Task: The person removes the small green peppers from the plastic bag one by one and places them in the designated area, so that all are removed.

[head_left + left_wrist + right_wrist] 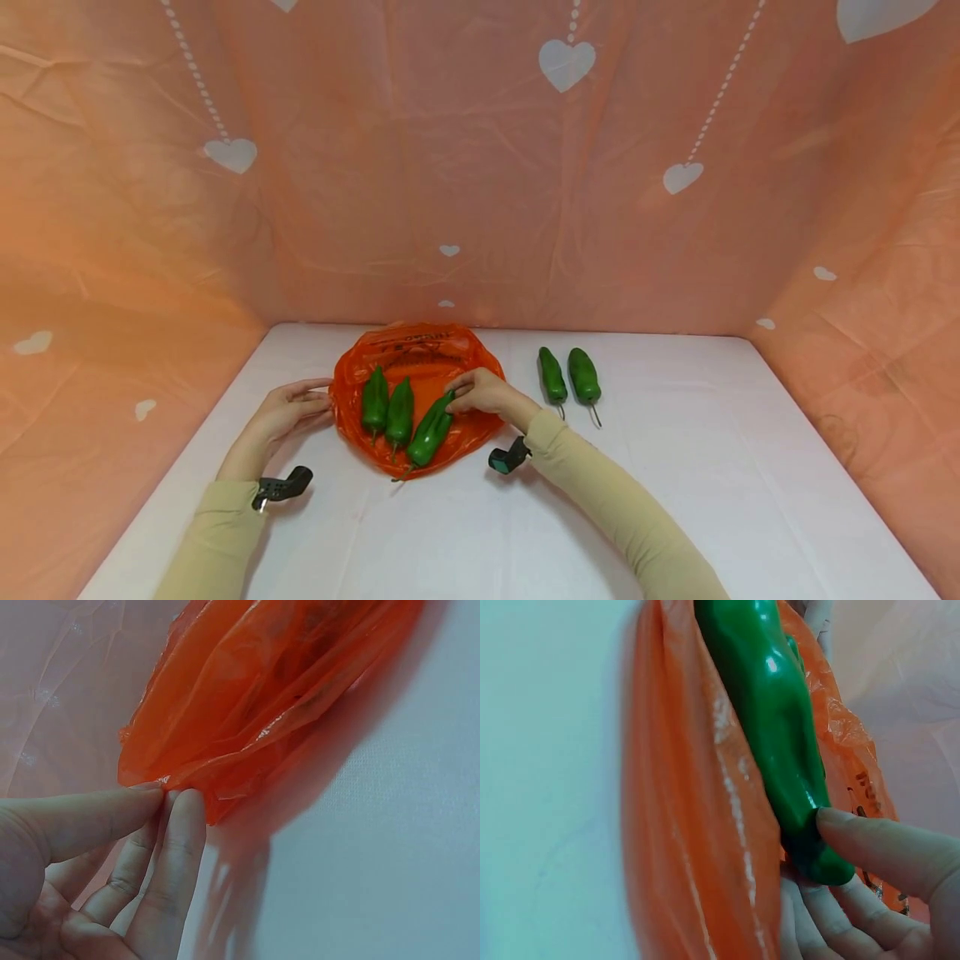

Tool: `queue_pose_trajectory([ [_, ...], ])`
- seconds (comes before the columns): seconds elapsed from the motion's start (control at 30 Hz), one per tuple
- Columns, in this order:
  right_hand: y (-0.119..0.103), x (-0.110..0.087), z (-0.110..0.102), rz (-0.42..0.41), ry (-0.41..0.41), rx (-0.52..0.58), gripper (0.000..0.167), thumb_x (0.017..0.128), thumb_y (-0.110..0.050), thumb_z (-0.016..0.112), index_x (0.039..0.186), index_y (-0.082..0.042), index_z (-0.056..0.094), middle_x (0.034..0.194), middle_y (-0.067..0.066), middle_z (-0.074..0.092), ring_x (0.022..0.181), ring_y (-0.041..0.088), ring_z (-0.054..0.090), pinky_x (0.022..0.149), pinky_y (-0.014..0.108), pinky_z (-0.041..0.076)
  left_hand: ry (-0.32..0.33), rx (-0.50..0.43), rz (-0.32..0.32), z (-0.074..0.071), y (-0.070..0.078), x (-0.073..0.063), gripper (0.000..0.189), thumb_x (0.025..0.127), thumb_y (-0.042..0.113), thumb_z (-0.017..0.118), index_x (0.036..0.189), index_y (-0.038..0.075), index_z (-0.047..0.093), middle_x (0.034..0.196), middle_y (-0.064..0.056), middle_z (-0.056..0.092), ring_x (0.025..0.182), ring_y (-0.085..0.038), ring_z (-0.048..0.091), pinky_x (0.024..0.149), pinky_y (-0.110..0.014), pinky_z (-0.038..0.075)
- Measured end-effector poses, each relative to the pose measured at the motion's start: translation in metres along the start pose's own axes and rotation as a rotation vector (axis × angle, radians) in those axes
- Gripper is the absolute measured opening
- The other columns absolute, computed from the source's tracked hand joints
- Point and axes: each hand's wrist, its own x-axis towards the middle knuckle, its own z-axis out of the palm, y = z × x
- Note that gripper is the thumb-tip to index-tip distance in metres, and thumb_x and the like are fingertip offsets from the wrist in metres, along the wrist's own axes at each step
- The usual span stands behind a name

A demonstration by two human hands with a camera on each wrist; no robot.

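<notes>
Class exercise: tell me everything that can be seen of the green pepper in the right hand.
The green pepper is long, smooth and glossy, creased lengthwise, and looks whole. It slants in the mouth of the orange bag, rightmost of three peppers there. Its narrow tip points away from the person, pinched between the right hand's thumb and fingers; its thin stem reaches the bag's near rim.

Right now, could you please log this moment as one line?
left hand: pinches orange bag | right hand: holds green pepper | in bag: two other peppers | on table: two peppers
</notes>
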Motion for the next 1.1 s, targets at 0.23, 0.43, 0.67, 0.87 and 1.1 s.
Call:
queue_pose_trajectory([
  [0.23, 0.004, -0.001, -0.003, -0.059, -0.073, 0.119, 0.036, 0.085, 0.005, 0.067, 0.119, 0.01, 0.057, 0.094, 0.011, 0.06, 0.077, 0.016, 0.063, 0.075, 0.032, 0.058, -0.01, 0.0, 0.007, 0.0, 0.002, 0.0, 0.055, 0.095, 0.002, 0.057, 0.142, -0.012, 0.032, 0.093, -0.003, 0.064, 0.084, -0.015, 0.068, 0.083, -0.034, 0.055],
  [0.43, 0.005, -0.007, -0.004, -0.089, -0.138, 0.224, 0.037, 0.088, 0.008, 0.061, 0.123, 0.012, 0.049, 0.099, 0.014, 0.056, 0.078, 0.022, 0.065, 0.076, 0.04, 0.057, -0.005, 0.004, -0.001, 0.0, 0.002, -0.001, 0.055, 0.095, 0.002, 0.057, 0.142, -0.011, 0.032, 0.094, -0.003, 0.064, 0.085, -0.015, 0.067, 0.083, -0.033, 0.055],
  [0.67, 0.007, -0.008, -0.003, -0.09, -0.124, 0.217, 0.036, 0.087, 0.01, 0.06, 0.122, 0.009, 0.052, 0.106, 0.017, 0.054, 0.082, 0.023, 0.065, 0.078, 0.038, 0.057, -0.001, -0.004, -0.006, -0.001, 0.0, -0.002, 0.055, 0.095, 0.003, 0.058, 0.142, -0.01, 0.032, 0.095, -0.004, 0.064, 0.085, -0.015, 0.067, 0.082, -0.033, 0.055],
  [0.87, 0.01, -0.009, -0.002, -0.07, -0.13, 0.255, 0.04, 0.085, 0.011, 0.061, 0.124, 0.009, 0.053, 0.104, 0.016, 0.061, 0.086, 0.021, 0.065, 0.081, 0.035, 0.056, 0.001, 0.007, -0.008, -0.001, 0.001, -0.002, 0.054, 0.095, 0.003, 0.057, 0.141, -0.01, 0.033, 0.094, -0.003, 0.064, 0.084, -0.015, 0.068, 0.082, -0.033, 0.055],
  [1.1, 0.009, -0.012, -0.001, -0.053, -0.105, 0.36, 0.043, 0.087, 0.014, 0.056, 0.129, 0.014, 0.046, 0.112, 0.025, 0.063, 0.09, 0.022, 0.065, 0.086, 0.039, 0.054, -0.008, 0.015, 0.008, -0.001, 0.001, -0.003, 0.055, 0.095, 0.004, 0.057, 0.141, -0.012, 0.032, 0.096, -0.004, 0.065, 0.085, -0.015, 0.067, 0.084, -0.034, 0.054],
])
